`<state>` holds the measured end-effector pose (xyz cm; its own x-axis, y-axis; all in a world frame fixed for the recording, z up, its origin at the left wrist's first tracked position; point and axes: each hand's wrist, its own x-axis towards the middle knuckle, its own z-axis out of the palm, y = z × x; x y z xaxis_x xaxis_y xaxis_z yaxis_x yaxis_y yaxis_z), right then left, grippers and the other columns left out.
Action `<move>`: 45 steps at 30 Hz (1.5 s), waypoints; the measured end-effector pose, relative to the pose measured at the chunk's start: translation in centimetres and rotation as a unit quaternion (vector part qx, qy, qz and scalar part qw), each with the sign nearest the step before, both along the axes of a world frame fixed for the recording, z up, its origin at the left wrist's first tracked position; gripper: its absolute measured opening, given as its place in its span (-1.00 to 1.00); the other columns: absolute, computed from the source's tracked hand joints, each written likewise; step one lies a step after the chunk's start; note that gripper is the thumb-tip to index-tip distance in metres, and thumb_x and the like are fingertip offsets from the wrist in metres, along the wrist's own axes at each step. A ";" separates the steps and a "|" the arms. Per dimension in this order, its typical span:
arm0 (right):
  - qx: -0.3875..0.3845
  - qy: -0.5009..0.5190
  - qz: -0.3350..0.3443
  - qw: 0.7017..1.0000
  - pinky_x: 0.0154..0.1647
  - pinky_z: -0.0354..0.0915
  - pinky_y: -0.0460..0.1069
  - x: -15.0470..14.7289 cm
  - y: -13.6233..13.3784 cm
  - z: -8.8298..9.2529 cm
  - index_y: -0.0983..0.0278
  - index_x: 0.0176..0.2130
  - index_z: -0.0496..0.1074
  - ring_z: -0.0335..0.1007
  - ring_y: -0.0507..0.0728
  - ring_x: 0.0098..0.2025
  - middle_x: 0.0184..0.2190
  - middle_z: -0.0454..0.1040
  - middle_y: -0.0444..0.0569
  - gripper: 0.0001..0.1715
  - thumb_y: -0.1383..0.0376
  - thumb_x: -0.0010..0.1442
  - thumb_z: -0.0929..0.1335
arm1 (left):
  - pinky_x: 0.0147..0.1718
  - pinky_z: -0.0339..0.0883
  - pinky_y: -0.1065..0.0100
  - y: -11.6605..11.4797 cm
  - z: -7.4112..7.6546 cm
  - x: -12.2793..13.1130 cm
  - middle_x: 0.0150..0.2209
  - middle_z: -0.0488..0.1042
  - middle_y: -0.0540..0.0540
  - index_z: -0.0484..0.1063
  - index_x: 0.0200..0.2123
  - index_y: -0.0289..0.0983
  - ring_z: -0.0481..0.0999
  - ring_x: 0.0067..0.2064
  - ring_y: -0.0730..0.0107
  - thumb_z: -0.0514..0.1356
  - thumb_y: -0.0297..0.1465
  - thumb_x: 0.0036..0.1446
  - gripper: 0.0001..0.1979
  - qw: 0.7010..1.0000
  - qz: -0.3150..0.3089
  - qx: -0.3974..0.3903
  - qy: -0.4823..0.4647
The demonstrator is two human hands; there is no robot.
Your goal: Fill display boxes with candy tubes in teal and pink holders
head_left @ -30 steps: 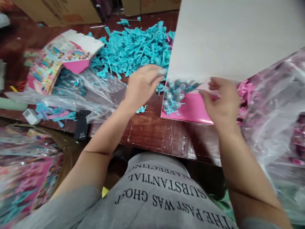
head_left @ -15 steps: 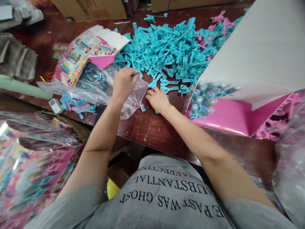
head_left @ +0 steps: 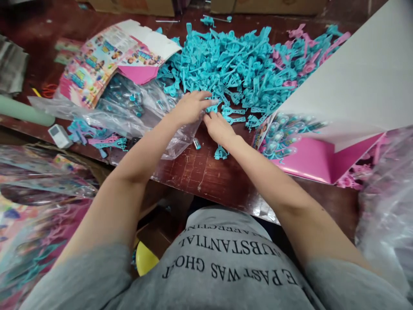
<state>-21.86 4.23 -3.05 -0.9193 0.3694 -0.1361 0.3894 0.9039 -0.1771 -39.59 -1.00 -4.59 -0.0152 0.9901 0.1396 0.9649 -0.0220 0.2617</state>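
Observation:
My left hand (head_left: pixel 190 107) reaches in over the edge of a clear plastic bag (head_left: pixel 180 144), thumb and fingers drawn together. A small pale thing shows at its fingertips, too blurred to name. Just below it, my right hand (head_left: pixel 221 129) has its fingers bent against a turquoise plastic piece (head_left: pixel 211 108), and the two hands almost meet there. One small clear tube with a blue end (head_left: pixel 196 143) lies on the table beside the bag. Under my right wrist sits another turquoise piece (head_left: pixel 221 152). Behind both hands spreads a big pile of turquoise pieces (head_left: pixel 226 60).
Printed cards (head_left: pixel 97 60) lie over the bag of small tubes. To the right stands an open white and pink box (head_left: pixel 309 155) with filled clear-topped turquoise pieces (head_left: pixel 279 133) in it. A small white device (head_left: pixel 60 136) and a pale green roll (head_left: pixel 24 113) are at the left.
My left hand has moved right, from the bag to the turquoise piece at my right hand. My right hand has shifted slightly, and the piece below its wrist now shows more.

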 end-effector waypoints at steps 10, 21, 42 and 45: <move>-0.072 -0.062 -0.036 0.995 0.04 0.50 0.24 1.7 -7.2 0.9 0.35 0.40 0.25 0.59 0.38 0.06 0.23 0.42 0.30 -0.43 0.22 0.51 0.23 | 0.10 0.23 0.05 2.3 0.7 2.3 0.02 0.54 -0.25 0.56 0.22 -0.24 0.42 0.11 -0.02 0.20 -0.48 0.32 -0.57 0.999 -0.020 -0.008 0.046; -0.389 0.445 -0.079 0.803 -0.52 0.38 -0.10 18.0 -5.7 5.8 0.08 0.11 0.38 0.44 -0.03 -0.40 0.02 0.57 -0.06 -0.75 0.22 0.46 0.39 | -0.15 0.43 0.32 -12.3 4.6 14.2 -0.21 0.62 -0.08 0.66 -0.21 -0.24 0.56 -0.20 0.36 0.47 -0.12 0.15 -0.68 0.807 0.038 0.094 -0.582; -0.280 0.308 -0.095 0.904 -0.33 0.39 0.01 28.6 -3.1 4.6 0.14 -0.02 0.45 0.47 0.05 -0.41 -0.25 0.59 -0.10 -0.75 0.06 0.43 0.40 | -0.65 0.06 0.51 -12.4 2.6 23.1 -0.51 0.27 0.18 0.26 -0.18 -0.15 0.23 -0.62 0.61 0.30 -0.09 0.34 -0.67 0.732 0.090 -0.185 -0.649; -0.253 0.269 -0.051 0.928 -0.20 0.45 0.02 29.2 -2.8 4.7 0.14 0.06 0.49 0.59 0.09 -0.26 -0.12 0.66 -0.06 -0.72 0.08 0.47 0.36 | -0.57 0.21 0.50 -11.1 3.6 23.8 -0.51 0.36 0.12 0.39 -0.24 -0.19 0.33 -0.57 0.58 0.31 -0.18 0.32 -0.76 0.785 0.025 -0.179 -0.592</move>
